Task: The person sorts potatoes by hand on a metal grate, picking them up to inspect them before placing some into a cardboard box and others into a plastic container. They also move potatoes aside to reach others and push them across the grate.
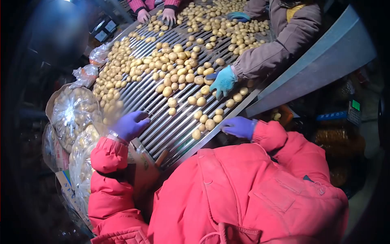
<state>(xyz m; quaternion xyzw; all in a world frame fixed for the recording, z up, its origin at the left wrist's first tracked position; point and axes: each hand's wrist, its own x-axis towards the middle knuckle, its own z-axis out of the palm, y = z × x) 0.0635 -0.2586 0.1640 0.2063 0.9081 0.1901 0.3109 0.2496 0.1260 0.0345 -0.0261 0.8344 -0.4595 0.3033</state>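
Note:
My left hand (131, 125), in a purple glove, is over the left edge of the roller table (140, 97). Its fingers are apart and point right, with nothing visible in them. Just beyond it, blurred potatoes (111, 109) lie at the table's side. My right hand (238, 127), also gloved in purple, rests by the right metal edge. Its fingers stretch left, close to a few loose potatoes (210, 124), and hold nothing that I can see. A larger heap of potatoes (162, 63) covers the middle of the rollers.
Plastic-lined boxes of potatoes (75, 112) stand at the left. Across the table, a co-worker's teal-gloved hand (224, 82) reaches among potatoes. Another person's pink-gloved hands (169, 17) are at the far end. A sloping metal panel (313, 61) runs along the right.

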